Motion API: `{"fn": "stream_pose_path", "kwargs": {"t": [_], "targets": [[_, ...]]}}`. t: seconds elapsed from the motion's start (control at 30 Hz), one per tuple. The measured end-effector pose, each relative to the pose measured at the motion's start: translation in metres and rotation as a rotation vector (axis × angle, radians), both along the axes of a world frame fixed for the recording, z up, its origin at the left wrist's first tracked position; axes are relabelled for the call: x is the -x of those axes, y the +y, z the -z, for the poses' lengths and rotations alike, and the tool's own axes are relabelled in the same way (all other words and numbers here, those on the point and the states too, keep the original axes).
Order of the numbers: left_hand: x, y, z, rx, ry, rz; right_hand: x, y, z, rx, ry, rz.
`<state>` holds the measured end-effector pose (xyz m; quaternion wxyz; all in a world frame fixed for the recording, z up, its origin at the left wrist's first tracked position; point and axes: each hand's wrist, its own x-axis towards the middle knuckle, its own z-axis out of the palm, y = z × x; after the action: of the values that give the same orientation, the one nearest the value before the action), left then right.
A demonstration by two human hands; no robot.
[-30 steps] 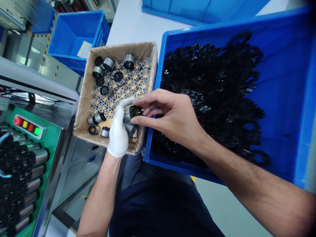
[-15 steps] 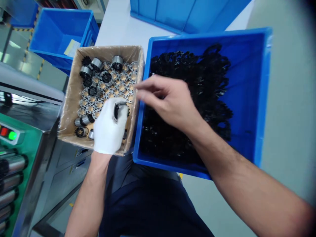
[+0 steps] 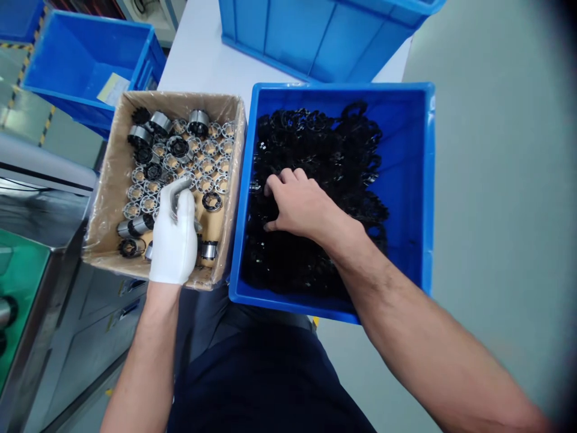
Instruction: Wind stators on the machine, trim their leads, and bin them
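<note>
My left hand (image 3: 175, 237), in a white glove with greyish fingertips, is over the lower middle of a plastic-lined cardboard box (image 3: 101, 210). Its fingers are loosely curved, with a gap between thumb and forefinger, and I see nothing held there. Just right of it stands a metal cylinder with a black ring on top (image 3: 211, 202). Another metal cylinder (image 3: 209, 249) lies closer to me. My bare right hand (image 3: 300, 204) reaches into the heap of black ring-like plastic parts (image 3: 315, 144) in a blue bin (image 3: 429, 198). Its thumb and fingers are apart; the fingertips are partly hidden among the parts.
Rows of upright metal rings (image 3: 207, 165) and several black-capped cylinders (image 3: 161, 123) fill much of the box. A large blue crate (image 3: 306, 36) stands behind on the white table (image 3: 198, 60). Another blue bin (image 3: 85, 54) is at far left, above a green surface (image 3: 22, 282).
My right hand has moved from the box edge into the black parts, its fingers spreading. My left hand has loosened; the black piece in its grip is no longer seen there. The view has shifted.
</note>
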<state>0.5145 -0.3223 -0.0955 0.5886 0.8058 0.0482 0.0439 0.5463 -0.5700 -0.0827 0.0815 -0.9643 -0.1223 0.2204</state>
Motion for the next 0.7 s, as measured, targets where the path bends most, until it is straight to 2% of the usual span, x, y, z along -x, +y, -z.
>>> {"fn": "stream_pose_path", "kwargs": {"t": [0.1,0.23,0.4,0.47,0.53,0.7], "targets": [[0.0,-0.003,-0.004,-0.088,0.003,-0.06,0.007,0.001,-0.001,-0.009,0.053,-0.07],[0.0,-0.005,-0.007,-0.068,-0.001,-0.052,0.007,-0.003,-0.001,-0.043,0.088,-0.083],[0.002,-0.006,-0.009,0.0,0.021,-0.035,-0.007,-0.017,0.001,-0.206,0.091,0.004],[0.003,-0.006,-0.01,0.026,0.033,-0.04,-0.013,-0.022,0.003,-0.36,0.059,0.093],[0.003,-0.005,-0.011,0.063,0.056,-0.046,-0.018,-0.025,0.006,-0.586,0.061,0.231],[0.002,0.0,-0.013,0.289,0.155,-0.046,-0.031,-0.031,0.011,-1.326,0.287,0.738]]}}
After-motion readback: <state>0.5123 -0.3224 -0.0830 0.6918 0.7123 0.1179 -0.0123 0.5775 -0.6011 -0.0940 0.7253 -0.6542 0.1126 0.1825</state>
